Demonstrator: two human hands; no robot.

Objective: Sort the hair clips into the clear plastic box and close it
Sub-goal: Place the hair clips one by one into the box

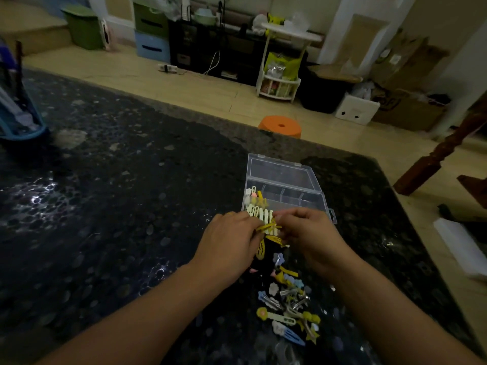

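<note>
- My left hand (pixel 232 241) and my right hand (pixel 305 233) meet just in front of the clear plastic box (pixel 283 191), fingers curled in toward each other.
- Between them I pinch a small bunch of yellow clips (pixel 268 229); both hands have hold of it, I judge so that I can line the clips up side by side before they go in.
- A ring (pixel 229 213) sits on 1 finger of my left hand.
- The box stands open just beyond my knuckles, its lid (pixel 279 171) laid back flat on the far side, so nothing blocks the way in.
- Its left compartment already holds a row of pale and yellow clips (pixel 257 205); the compartments to the right look empty, though glare makes that hard to confirm.
- I keep like colours together, which is why the yellow bunch goes toward that left end.
- Near me, between my forearms, lies the unsorted pile of hair clips (pixel 287 299): blue, yellow, pink and bare metal ones, touching and overlapping.
- All of it rests on the dark speckled table (pixel 118 206).
- By my judgement the sorting is early: most clips are still outside, and closing the lid is far off.
</note>
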